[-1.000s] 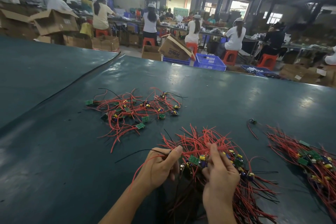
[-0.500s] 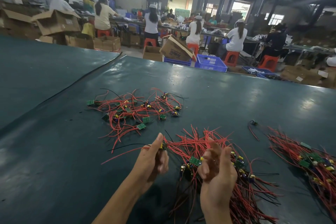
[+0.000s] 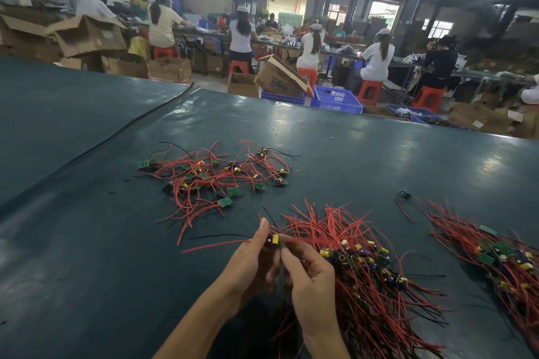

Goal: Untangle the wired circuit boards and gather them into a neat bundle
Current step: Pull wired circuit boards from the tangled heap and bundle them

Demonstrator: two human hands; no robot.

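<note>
Between the fingertips of my left hand (image 3: 250, 256) and my right hand (image 3: 309, 274) sits one small circuit board (image 3: 274, 239) with a yellow part; both hands pinch it, and its red and black wires trail left over the table. Just right of my hands lies a gathered bundle of boards (image 3: 364, 259) with red wires fanned out. A loose tangle of green boards and red wires (image 3: 213, 178) lies farther away on the left. Another laid-out bundle (image 3: 501, 253) runs along the right side.
The dark green table (image 3: 350, 154) has a seam running diagonally at the left. A single stray wired part (image 3: 405, 195) lies between the two right bundles. Beyond the far edge stand cardboard boxes (image 3: 280, 81), blue crates (image 3: 335, 99) and seated workers.
My hands have come together in front of the near bundle and now both hold one board pulled out to the left. The right hand has left the bundle.
</note>
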